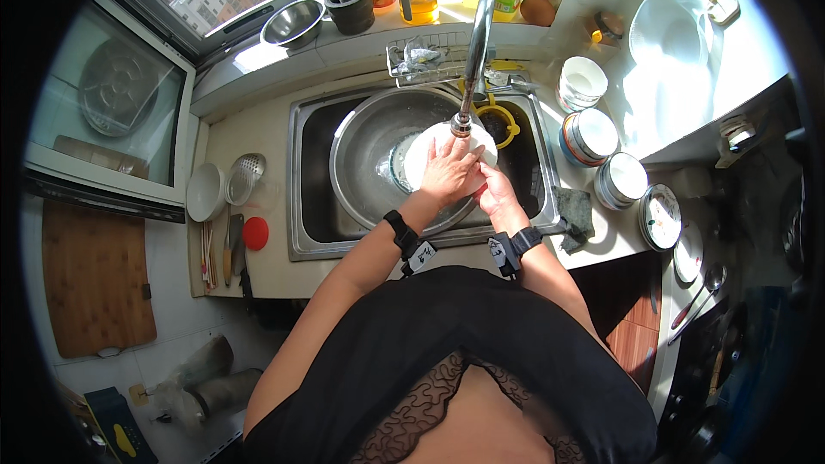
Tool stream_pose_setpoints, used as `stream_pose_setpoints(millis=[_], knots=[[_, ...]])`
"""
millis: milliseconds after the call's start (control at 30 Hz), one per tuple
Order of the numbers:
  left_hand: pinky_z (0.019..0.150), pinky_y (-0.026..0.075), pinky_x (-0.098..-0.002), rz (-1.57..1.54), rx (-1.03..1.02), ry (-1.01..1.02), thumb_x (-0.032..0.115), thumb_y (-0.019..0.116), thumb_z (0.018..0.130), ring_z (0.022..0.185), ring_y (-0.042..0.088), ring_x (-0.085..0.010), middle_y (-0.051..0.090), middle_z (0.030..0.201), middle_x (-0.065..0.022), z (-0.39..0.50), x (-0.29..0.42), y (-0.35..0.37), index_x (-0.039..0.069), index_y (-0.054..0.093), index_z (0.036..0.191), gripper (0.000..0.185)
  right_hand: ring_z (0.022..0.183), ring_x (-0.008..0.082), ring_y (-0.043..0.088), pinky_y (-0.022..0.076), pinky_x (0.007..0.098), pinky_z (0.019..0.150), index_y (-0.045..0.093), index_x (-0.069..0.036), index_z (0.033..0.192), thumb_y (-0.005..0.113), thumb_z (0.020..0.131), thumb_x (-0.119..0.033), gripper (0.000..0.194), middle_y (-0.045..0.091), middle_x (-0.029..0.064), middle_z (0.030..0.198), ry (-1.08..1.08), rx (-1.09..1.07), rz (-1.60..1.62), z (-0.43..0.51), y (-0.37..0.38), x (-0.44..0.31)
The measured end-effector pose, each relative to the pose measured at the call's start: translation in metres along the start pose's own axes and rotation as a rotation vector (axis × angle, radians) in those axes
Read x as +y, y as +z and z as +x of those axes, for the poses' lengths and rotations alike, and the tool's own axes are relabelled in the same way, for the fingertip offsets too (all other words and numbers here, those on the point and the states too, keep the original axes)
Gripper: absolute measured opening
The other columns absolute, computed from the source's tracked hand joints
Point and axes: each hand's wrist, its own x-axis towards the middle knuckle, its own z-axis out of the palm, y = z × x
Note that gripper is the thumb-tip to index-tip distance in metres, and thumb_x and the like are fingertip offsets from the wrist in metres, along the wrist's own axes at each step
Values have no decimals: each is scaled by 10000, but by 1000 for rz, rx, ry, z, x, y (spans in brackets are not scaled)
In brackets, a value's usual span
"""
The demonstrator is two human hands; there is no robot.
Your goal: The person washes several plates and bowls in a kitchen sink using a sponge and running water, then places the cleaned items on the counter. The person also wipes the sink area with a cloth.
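Observation:
A white plate (419,156) is held under the faucet (477,45), over a large stainless steel basin (364,142) in the sink (310,246). My left hand (448,171) lies spread, palm down, on the plate's face. The plate's right lower edge is gripped by my right hand (496,190), whose fingers are partly hidden beneath it. Another dish with a patterned rim (398,164) shows in the basin, partly covered by the plate. A yellow-rimmed strainer (509,129) sits at the sink's right side.
Stacked bowls (590,135) and patterned plates (660,216) stand right of the sink, near a dark green scouring pad (573,216). On the left are a white bowl (205,192), a skimmer (250,167), a red lid (256,233) and a knife (236,238). A wire rack (425,58) is behind the basin.

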Motion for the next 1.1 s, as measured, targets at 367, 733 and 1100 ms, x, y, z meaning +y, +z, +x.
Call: stream_pose_setpoints(millis=[367, 733, 1100], knots=[[983, 359, -392, -471, -32, -82, 392, 531, 876, 1166, 446, -342, 488, 1221, -209, -40, -51, 34, 29, 478, 1231, 511, 1029, 282, 576, 466, 418, 891, 461, 51, 1196, 498, 914, -142, 344, 572, 161, 1134, -169, 84, -72, -20, 3, 3], [888, 421, -421, -252, 91, -691, 197, 683, 744, 1035, 523, -383, 547, 1081, -252, -62, -88, 13, -74, 527, 1104, 477, 912, 212, 635, 525, 346, 792, 557, 33, 1105, 540, 886, -166, 297, 633, 121, 1007, -278, -40, -116, -115, 16, -47], [431, 486, -370, -283, -235, -1161, 264, 644, 747, 492, 614, -260, 621, 679, -184, -53, -131, 79, -75, 589, 852, 359, 1015, 186, 561, 452, 310, 885, 477, 37, 1199, 523, 889, -131, 357, 570, 109, 1121, -719, 316, -150, -298, -61, -238]])
